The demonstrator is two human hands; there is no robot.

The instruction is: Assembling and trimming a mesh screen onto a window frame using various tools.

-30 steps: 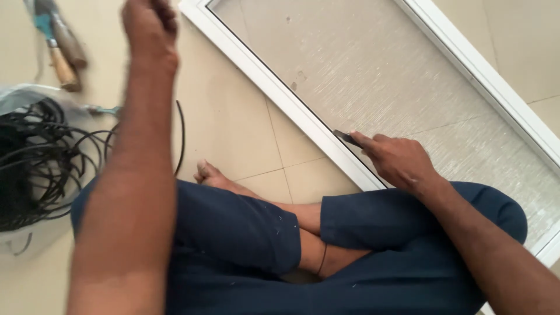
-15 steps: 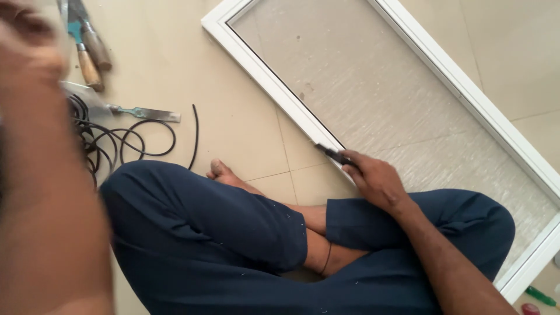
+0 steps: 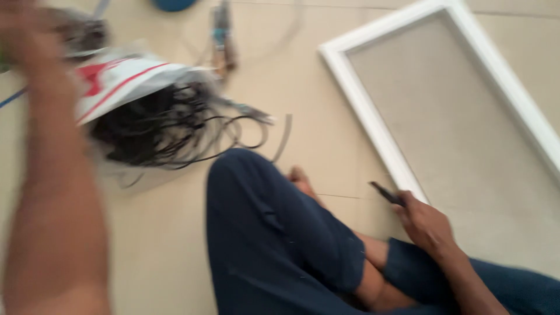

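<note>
My left hand (image 3: 26, 35) raised and blurred at the top corner, grip impossible to tell, my right hand (image 3: 424, 224) closed around a thin dark tool (image 3: 386, 193) touching the white screen frame (image 3: 373, 125), tangled black cord (image 3: 154, 131) spilling from a bag (image 3: 125, 79), bare floor (image 3: 157, 245) between.

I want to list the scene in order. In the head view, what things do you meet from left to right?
Raised left arm → white bag with tangled black cord → person's bent knee in dark blue trousers → right hand gripping a dark tool → white-framed screen panel.
</note>
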